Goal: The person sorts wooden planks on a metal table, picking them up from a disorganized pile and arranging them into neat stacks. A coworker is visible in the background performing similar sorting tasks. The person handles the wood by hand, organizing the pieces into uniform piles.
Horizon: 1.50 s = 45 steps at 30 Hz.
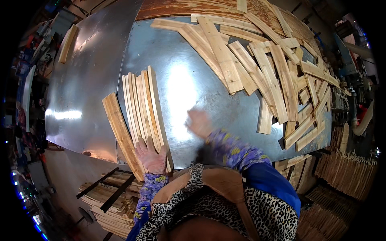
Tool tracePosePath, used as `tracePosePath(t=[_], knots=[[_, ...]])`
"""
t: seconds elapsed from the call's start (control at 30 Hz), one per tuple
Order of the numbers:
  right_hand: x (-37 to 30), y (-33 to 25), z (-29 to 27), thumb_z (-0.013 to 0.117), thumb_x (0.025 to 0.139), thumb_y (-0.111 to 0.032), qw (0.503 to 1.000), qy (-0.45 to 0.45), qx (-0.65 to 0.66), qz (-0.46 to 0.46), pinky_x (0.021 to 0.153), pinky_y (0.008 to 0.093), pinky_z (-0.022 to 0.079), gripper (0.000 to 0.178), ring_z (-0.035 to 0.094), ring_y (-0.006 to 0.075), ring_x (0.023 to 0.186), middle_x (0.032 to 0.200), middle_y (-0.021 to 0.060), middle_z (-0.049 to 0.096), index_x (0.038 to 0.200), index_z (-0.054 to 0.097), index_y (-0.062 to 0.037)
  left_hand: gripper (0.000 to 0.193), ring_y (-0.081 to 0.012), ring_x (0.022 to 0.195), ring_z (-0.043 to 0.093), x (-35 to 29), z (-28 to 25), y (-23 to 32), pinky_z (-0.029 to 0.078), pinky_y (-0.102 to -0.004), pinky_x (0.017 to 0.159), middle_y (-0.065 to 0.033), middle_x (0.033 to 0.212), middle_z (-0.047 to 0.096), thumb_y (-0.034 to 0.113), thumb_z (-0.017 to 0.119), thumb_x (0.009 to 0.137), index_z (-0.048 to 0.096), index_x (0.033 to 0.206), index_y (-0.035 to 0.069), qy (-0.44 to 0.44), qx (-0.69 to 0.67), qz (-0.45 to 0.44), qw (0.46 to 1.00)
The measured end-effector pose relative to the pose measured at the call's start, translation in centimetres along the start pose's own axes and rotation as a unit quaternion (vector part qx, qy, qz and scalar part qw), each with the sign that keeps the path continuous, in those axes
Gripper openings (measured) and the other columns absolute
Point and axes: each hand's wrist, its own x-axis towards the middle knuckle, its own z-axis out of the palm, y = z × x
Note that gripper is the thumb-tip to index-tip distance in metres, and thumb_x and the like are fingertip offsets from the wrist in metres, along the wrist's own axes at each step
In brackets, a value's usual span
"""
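At the near edge of a grey sheet-metal tabletop [217, 108], the left hand [152, 158] lies spread, gripping nothing, on a row of narrow, pale wooden slats [142, 106]; uneven pressure could skew them. Slightly farther, the right hand [199, 121] is blurred, its closure and hold unclear. At the far right, long, pale wooden planks [220, 52] overlap; tugging one could send others sliding.

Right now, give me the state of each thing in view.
Metal tabletop: shiny, with glare
Wooden slat row: lined up side by side
Slat left of row: lying at a slant
Far-left slat: lying apart
Slat heap at right: loose, crisscrossed
Lower-left slat stack: layered
Lower-right slat stack: layered
Left hand: spread open on the row's near end
Right hand: blurred, grip unclear
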Motion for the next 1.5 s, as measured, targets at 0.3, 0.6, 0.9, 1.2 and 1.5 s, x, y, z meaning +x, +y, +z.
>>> tracePosePath(t=[0.3,0.6,0.9,1.2,1.5], knots=[[2.7,12.7,-14.3,0.084,0.086,-0.041,0.962,0.158,-0.013,0.223,0.112,0.0536,0.053,0.086,0.063,0.0448,0.136,0.145,0.0306,0.065,0.156,0.056,-0.0005,0.037,-0.0446,0.127,0.067,6.2,1.3,10.7,0.05,-0.0497,0.118,-0.0234,0.132,0.073,0.015,0.068,0.094,0.074,0.127,0.002,-0.149,-0.261,0.26,0.918],[2.8,10.1,-11.1,0.084,0.086,-0.052,0.979,0.171,-0.061,0.096,0.111,0.052,0.052,0.076,0.063,0.0451,0.13,0.138,0.0264,0.067,0.141,0.065,-0.0029,0.061,-0.0249,0.112,0.074,10.7,7.1,13.5,0.059,-0.0391,0.102,-0.016,0.127,0.076,0.029,0.077,0.098,0.064,0.143,-0.01,-0.379,-0.613,-0.151,0.677],[11.2,13.8,-18.0,0.074,0.092,-0.036,0.962,-0.008,-0.132,0.24,0.107,0.0497,0.057,0.059,0.07,0.0393,0.126,0.133,0.0238,0.073,0.139,0.067,-0.0016,0.061,-0.0485,0.137,0.057,-1.4,2.9,7.5,0.047,-0.0568,0.115,-0.0267,0.148,0.061,0.023,0.08,0.088,0.067,0.145,0.007,0.035,-0.15,0.06,0.986],[-0.1,9.0,-6.7,0.057,0.097,-0.02,0.634,-0.009,0.75,0.189,0.079,0.0444,0.071,0.054,0.08,0.0299,0.092,0.111,0.018,0.078,0.144,0.063,0.0055,0.082,-0.0517,0.15,0.043,-0.9,0.6,5.0,0.033,-0.0647,0.124,-0.0285,0.164,0.046,0.041,0.08,0.091,0.053,0.161,0.007,0.018,-0.048,0.096,0.994],[-0.1,-2.1,7.2,0.055,0.107,-0.033,0.922,-0.376,0.059,-0.069,0.098,0.051,0.059,0.039,0.073,0.0433,0.112,0.124,0.0217,0.078,0.12,0.08,-0.0064,0.091,-0.0514,0.161,0.028,2.0,2.1,6.4,0.014,-0.0641,0.134,-0.0313,0.171,0.036,0.037,0.082,0.09,0.045,0.164,0.002,-0.063,0.02,0.011,0.998]])
